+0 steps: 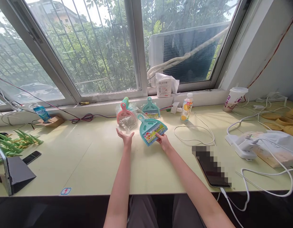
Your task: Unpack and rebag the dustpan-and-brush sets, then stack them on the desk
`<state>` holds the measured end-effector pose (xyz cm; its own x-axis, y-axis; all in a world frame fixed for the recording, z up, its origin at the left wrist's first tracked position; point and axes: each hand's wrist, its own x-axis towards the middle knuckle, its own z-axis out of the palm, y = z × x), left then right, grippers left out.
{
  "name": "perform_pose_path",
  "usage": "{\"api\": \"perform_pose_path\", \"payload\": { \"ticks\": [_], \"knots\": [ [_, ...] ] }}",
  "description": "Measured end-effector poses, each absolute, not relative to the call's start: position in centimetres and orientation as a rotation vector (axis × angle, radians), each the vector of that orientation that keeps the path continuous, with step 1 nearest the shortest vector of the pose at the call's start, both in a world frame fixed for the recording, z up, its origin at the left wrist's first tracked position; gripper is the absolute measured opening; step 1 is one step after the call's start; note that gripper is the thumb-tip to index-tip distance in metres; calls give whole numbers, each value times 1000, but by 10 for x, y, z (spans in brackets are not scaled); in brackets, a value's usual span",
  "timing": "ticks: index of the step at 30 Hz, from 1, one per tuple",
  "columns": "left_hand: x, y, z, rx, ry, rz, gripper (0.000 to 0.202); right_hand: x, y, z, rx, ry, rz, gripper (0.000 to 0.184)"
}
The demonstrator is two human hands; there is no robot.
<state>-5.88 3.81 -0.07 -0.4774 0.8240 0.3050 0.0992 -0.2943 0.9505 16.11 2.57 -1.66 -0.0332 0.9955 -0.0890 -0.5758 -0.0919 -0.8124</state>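
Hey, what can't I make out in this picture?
All in the head view:
Right hand: some fingers, behind the held dustpan.
Label: fine print, too small.
Stack: exact count, hidden by its front dustpan.
Cabled phone: part of its screen, pixelated.
White bag: right end, cut off by frame.

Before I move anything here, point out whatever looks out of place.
Blocky squares hide part of the phone at right, odd for a screen. Its white cable hangs over the edge of the table, where it could snag. I see no spill near the teal dustpan in the right hand.
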Motion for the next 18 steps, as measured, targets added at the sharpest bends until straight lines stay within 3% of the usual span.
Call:
{"api": "perform_pose_path", "payload": {
  "ticks": [3, 5, 13, 18],
  "knots": [
    [-67, 44, -2, 938, 1042, 1559, 85, 163, 25, -16, -785, -731, 1525, 22],
    [-67, 45, -2, 929, 843, 1450, 80, 164, 25, -16, -787, -778, 1538, 25],
    [-51, 24, 7, 1143, 717, 1100, 104, 159, 27, -21, -777, -830, 1518, 34],
    [-44, 22, 10, 1102, 617, 972, 102, 163, 30, -22, -772, -716, 1460, 29]
  ]
}}
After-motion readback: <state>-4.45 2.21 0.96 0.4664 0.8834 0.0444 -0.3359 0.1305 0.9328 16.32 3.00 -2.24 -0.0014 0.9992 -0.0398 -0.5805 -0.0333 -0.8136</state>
